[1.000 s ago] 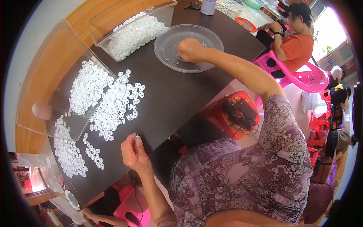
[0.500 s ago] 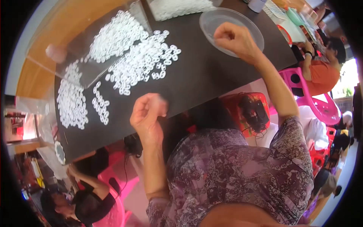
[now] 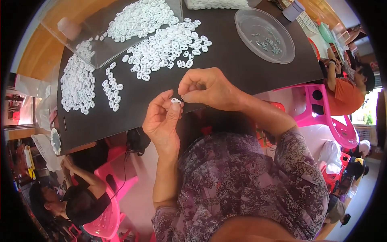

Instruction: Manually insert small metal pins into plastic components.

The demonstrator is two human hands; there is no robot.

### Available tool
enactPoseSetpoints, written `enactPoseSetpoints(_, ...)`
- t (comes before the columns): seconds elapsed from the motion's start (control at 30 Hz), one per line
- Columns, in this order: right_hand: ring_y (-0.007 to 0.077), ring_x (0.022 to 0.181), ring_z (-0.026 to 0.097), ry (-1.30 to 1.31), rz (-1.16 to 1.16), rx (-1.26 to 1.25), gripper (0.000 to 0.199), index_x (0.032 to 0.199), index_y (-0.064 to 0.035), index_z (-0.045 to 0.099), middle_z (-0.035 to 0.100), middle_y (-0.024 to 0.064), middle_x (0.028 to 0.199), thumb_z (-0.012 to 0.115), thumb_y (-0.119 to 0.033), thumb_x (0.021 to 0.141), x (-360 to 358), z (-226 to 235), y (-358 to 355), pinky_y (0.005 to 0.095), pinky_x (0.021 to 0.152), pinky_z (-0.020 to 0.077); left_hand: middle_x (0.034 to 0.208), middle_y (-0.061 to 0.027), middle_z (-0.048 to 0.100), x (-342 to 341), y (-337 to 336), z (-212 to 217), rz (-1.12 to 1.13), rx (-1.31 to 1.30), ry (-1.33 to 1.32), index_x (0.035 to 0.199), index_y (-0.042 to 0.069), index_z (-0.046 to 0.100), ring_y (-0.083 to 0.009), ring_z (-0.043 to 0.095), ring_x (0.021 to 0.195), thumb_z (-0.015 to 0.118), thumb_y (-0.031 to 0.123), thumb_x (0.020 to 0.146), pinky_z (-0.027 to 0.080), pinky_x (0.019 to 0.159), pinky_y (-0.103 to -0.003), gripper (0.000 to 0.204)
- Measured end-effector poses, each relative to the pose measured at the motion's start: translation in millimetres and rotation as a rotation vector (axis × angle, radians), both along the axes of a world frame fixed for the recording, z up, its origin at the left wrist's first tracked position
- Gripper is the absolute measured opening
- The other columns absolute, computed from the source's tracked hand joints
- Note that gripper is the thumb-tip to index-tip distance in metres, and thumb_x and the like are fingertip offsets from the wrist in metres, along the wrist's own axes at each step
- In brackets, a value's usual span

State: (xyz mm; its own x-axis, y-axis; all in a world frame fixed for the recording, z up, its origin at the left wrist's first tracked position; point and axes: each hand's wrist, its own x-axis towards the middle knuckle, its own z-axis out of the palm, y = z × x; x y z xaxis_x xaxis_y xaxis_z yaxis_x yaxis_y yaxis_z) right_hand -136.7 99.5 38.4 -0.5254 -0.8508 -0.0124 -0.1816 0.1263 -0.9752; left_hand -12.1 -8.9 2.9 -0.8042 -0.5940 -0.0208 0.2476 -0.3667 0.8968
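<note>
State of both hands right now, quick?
Left hand: closed, holding a small white piece.
Right hand: fingertips pinched closed at that piece; whether they hold anything, cannot tell.

The pieces [image 3: 163, 48] are white, the shirt [image 3: 238, 181] patterned purple.

No text, label, brand, number or sign could be read. The small white pieces [image 3: 165, 50] on the counter [image 3: 225, 48] showed no letters or figures that could be made out, nor did the lavender bottle [image 3: 293, 11] beyond the round clear tray [image 3: 249, 28]. The background toward the right rim was too small and blurred for any writing there to be told.
</note>
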Motion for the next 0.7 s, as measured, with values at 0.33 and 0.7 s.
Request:
enactPoseSetpoints(0.33, 0.0058, 0.071, 0.054, -0.024, -0.016, 0.016, 0.012, 0.086, 0.0003, 0.06, 0.06, 0.0018, 0.078, 0.065, -0.003, 0.076, 6.7, -0.1, -10.5, 0.021, 0.062, 0.044, 0.084, -0.0026, 0.059, 6.8, -2.6, -3.7, 0.045, -0.12, 0.016, 0.11, -0.005, 0.054, -0.0073, 0.053, 0.077, 0.061, -0.001, 0.083, 0.043, 0.073, -0.02, 0.028)
enactPoseSetpoints(0.7, 0.0059, 0.068, 0.053, 0.025, -0.017, 0.051, 0.012, 0.086, 0.0005, 0.06, 0.058, 0.0017, 0.077, 0.064, -0.005, 0.076, 13.3, -6.3, -15.2, 0.0215, 0.06, 0.0436, 0.082, 0.0002, 0.056, 9.9, -6.7, -12.4, 0.093, -0.412, -0.074, 0.113, -0.003, 0.055, -0.0049, 0.051, 0.075, 0.06, -0.004, 0.082, 0.043, 0.07, -0.018, 0.032)
